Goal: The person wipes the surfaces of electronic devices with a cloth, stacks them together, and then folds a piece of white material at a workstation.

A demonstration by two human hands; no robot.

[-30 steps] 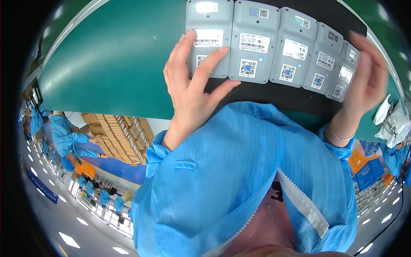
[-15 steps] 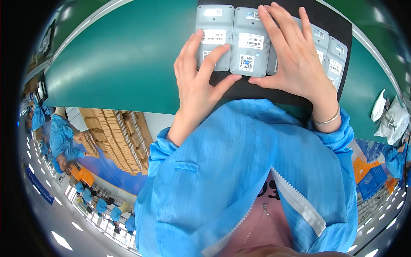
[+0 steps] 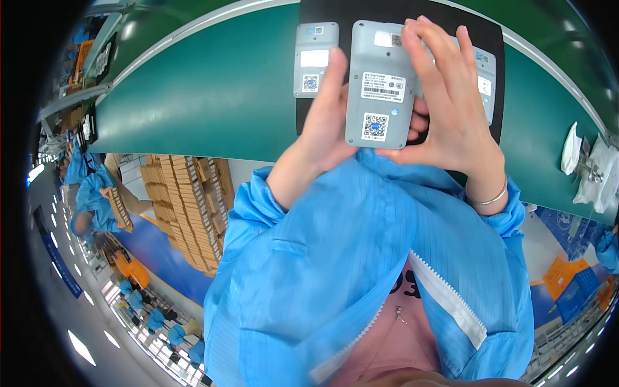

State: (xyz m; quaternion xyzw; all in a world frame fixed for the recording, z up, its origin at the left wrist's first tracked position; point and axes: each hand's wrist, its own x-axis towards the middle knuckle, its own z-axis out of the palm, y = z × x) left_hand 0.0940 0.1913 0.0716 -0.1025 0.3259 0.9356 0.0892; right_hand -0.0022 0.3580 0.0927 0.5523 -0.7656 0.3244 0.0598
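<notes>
A flat grey handheld device (image 3: pixel 378 61), its labelled back facing up, is raised off the black mat between my hands. My left hand (image 3: pixel 324 119) grips it from the left, thumb pointing up beside it; fingertips reaching under it show past its right edge. My right hand (image 3: pixel 451 106) curves around its right side, thumb near the bottom corner and fingers at the upper edge. A similar grey device (image 3: pixel 316 39) lies on the mat to the left. Behind my right hand another grey device (image 3: pixel 483 76) is partly hidden.
The black mat (image 3: pixel 322 11) lies on a green table (image 3: pixel 206 97). White plastic bags (image 3: pixel 596 174) rest at the table's right. Beyond the near edge, at left, are stacked brown cardboard pieces (image 3: pixel 187 206) and a person in blue (image 3: pixel 97 193). A blue crate (image 3: pixel 577 293) stands at lower right.
My hands have gone from resting over the row of devices to holding one up, nearer to me. My left hand has moved right and under it. A gap now separates it from the left device.
</notes>
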